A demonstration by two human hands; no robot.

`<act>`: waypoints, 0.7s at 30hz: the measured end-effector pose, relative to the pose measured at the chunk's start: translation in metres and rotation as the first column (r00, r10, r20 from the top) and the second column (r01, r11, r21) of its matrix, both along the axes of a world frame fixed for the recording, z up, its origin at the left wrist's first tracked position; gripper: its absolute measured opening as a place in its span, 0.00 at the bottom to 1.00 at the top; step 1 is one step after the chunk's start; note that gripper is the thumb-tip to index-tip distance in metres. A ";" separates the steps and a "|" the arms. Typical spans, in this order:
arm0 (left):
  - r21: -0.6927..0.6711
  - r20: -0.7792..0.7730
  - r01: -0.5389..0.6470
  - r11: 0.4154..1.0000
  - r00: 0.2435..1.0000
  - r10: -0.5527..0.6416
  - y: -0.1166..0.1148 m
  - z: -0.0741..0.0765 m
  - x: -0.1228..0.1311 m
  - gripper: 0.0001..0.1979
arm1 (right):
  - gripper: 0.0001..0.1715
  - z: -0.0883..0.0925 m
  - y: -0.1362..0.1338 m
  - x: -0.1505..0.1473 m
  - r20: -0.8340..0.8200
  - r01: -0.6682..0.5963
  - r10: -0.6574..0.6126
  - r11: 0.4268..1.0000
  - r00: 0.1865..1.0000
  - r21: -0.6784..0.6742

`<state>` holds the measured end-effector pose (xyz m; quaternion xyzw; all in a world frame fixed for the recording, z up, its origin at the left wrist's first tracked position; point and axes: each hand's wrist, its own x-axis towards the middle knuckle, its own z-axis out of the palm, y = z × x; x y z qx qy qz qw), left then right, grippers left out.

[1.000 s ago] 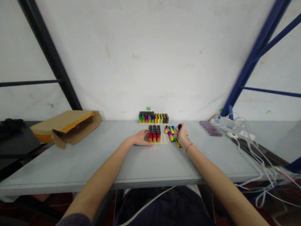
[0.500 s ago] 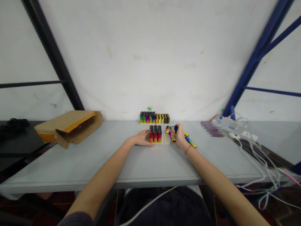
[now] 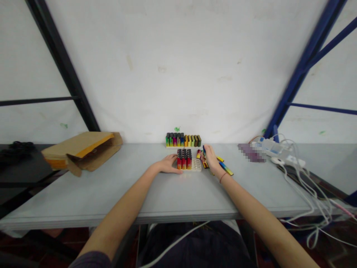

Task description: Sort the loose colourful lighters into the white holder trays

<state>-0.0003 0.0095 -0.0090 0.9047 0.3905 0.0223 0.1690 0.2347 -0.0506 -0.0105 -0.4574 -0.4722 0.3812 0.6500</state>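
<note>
At the left end of a small white tray [image 3: 196, 165], my left hand [image 3: 169, 165] curls round the corner, thumb at the front and fingers up along the side. Rows of red lighters [image 3: 184, 160] with black tops stand upright in the tray's left part; its right part shows bare holes. My right hand [image 3: 211, 158] is closed around a blue lighter [image 3: 204, 150] just right of the tray, its fingers partly hidden. Below and beside this hand lie several loose lighters, including a blue-yellow lighter [image 3: 226, 168] and a red-yellow lighter [image 3: 198, 153].
Behind, by the wall, stands another row of upright lighters [image 3: 175, 140] in green, purple, blue and yellow. An opened cardboard box [image 3: 80, 149] lies at the left. White cables and a power strip [image 3: 275, 147] cover the right side, near a blurred purple item [image 3: 252, 153].
My right hand has turned, and the blue lighter in it now stands more upright, slightly further left. My left hand and the tray have stayed put.
</note>
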 end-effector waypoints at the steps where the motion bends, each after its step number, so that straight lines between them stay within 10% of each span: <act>1: -0.003 0.002 0.000 1.000 1.000 0.000 0.000 0.001 0.000 0.55 | 0.19 -0.001 0.000 0.001 0.082 0.003 -0.008 0.998 0.997 0.060; 7: -0.001 0.012 0.000 1.000 1.000 0.000 -0.001 0.001 0.000 0.54 | 0.17 0.002 -0.002 0.010 0.468 -0.027 -0.086 0.973 0.880 0.229; 21: 0.000 -0.005 -0.005 1.000 1.000 0.005 -0.004 0.004 0.001 0.54 | 0.14 -0.002 -0.007 0.009 0.660 -0.021 -0.165 0.964 0.733 0.264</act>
